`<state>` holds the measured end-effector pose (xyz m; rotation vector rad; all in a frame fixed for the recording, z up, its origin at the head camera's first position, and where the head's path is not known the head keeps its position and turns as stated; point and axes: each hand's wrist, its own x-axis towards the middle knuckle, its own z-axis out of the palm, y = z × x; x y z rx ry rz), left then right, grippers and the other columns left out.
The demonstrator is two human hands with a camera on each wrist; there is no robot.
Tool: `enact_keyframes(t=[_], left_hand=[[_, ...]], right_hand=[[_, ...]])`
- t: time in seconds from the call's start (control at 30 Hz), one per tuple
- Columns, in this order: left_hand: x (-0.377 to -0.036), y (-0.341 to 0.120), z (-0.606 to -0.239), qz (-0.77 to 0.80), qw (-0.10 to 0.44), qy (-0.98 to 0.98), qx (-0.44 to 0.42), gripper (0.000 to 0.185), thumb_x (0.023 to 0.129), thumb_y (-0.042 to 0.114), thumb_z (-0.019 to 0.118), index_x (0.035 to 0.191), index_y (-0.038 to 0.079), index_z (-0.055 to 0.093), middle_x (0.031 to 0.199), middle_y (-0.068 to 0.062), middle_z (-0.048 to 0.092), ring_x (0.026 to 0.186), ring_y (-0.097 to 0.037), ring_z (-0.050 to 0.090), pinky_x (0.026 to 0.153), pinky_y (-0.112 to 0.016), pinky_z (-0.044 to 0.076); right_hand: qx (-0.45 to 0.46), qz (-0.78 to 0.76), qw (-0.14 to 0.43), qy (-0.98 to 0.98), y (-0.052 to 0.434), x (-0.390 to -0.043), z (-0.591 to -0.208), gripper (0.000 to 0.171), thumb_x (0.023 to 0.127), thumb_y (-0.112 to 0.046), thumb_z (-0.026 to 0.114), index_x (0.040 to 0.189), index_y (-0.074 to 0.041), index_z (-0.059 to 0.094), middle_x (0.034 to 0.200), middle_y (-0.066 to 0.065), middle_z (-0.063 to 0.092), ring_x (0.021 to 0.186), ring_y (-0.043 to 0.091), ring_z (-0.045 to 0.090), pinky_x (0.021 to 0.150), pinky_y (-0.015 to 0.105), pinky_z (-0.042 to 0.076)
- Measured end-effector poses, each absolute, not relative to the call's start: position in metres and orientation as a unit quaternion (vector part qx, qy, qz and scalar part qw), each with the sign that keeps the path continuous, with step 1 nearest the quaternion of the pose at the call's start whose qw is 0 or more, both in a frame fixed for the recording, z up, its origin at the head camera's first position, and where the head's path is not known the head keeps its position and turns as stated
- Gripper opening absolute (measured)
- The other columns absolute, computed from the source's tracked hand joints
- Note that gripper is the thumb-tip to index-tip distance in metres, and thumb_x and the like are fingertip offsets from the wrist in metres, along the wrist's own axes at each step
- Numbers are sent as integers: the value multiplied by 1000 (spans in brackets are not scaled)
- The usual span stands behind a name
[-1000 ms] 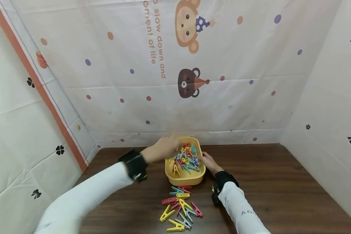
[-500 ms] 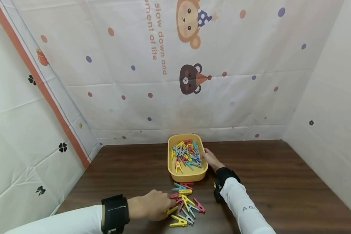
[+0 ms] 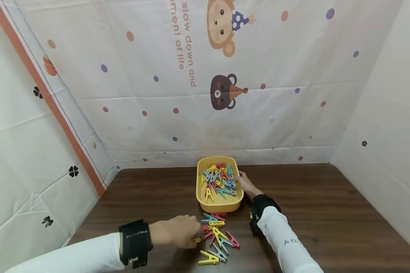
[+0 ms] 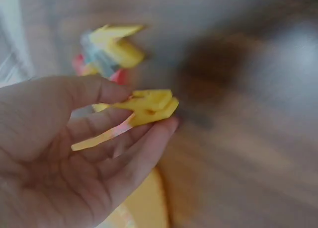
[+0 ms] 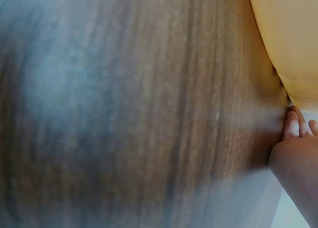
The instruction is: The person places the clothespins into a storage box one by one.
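My left hand (image 3: 177,231) pinches a yellow clothespin (image 4: 149,106) between thumb and fingers, just left of a loose pile of clothespins (image 3: 219,233) on the table. In the left wrist view the clothespin's handle ends point back toward the palm. A yellow plastic basin (image 3: 220,207) stands behind the pile, holding many clothespins (image 3: 218,180) in yellow, red, blue and grey. At its right side, my right hand (image 3: 247,185) holds the rim. The right wrist view shows its fingers (image 5: 292,123) against the basin's outer wall; the rest of that grip is hidden.
The dark wooden table (image 3: 304,212) stretches to both sides. A patterned white cloth (image 3: 280,125) hangs right behind the basin, with more cloth at left and right. One yellow clothespin (image 3: 208,258) lies at the pile's near end.
My left hand has come from over the basin down to the pile and taken a yellow clothespin from its left side, lifting it slightly. The right hand has stayed at the basin.
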<state>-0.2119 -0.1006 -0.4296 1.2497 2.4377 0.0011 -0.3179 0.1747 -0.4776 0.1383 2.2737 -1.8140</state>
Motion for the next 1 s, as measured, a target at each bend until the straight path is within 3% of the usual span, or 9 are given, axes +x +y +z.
enact_keyframes(t=[0.1, 0.17, 0.3, 0.5, 0.67, 0.83, 1.0], left_hand=[[-208, -83, -371, 35, 210, 889, 405, 24, 90, 9, 74, 71, 16, 60, 60, 10, 54, 48, -3, 50, 47, -19, 42], [-219, -71, -343, 57, 192, 898, 392, 16, 92, 8, 73, 80, 16, 65, 67, 8, 61, 52, -5, 56, 50, -18, 46], [-260, -45, -298, 73, 122, 911, 387, 3, 97, 12, 68, 95, 10, 70, 77, -1, 64, 59, -10, 56, 53, -21, 45], [-321, -14, -260, 86, -6, 935, 343, 16, 100, 15, 65, 106, 1, 70, 103, -16, 71, 78, -20, 60, 68, -28, 50], [-356, -5, -273, 79, -26, 959, 270, 14, 97, 10, 67, 106, 1, 69, 108, -15, 70, 86, -22, 62, 77, -33, 54], [-379, 2, -318, 121, 48, 972, 197, 10, 92, 2, 70, 102, -1, 71, 105, -16, 70, 85, -28, 72, 69, -30, 56], [-391, 13, -374, 87, 126, 978, 143, 10, 89, 11, 77, 95, 4, 73, 117, -15, 68, 78, -22, 64, 62, -28, 48]], right_hand=[[44, -617, 114, 777, 180, -317, -476, 77, 91, -10, 38, 160, 4, 6, 154, 30, 25, 128, 37, 35, 101, 42, 30], [44, -616, 116, 778, 184, -316, -476, 77, 90, -9, 38, 160, 4, 7, 154, 29, 25, 127, 37, 35, 99, 41, 30], [49, -611, 118, 782, 189, -314, -478, 76, 90, -9, 38, 159, 4, 10, 153, 29, 28, 125, 37, 38, 97, 40, 33], [58, -618, 102, 777, 185, -314, -480, 72, 91, -9, 38, 159, 3, 16, 149, 29, 34, 122, 36, 42, 96, 39, 35], [54, -615, 103, 780, 178, -316, -481, 72, 92, -10, 40, 159, 1, 18, 148, 29, 37, 119, 35, 45, 92, 37, 38], [56, -606, 98, 787, 175, -315, -481, 71, 93, -11, 40, 159, 0, 20, 147, 28, 39, 119, 35, 46, 94, 38, 38], [51, -606, 94, 788, 173, -314, -478, 69, 94, -12, 39, 160, 0, 20, 146, 28, 40, 118, 34, 47, 93, 37, 39]])
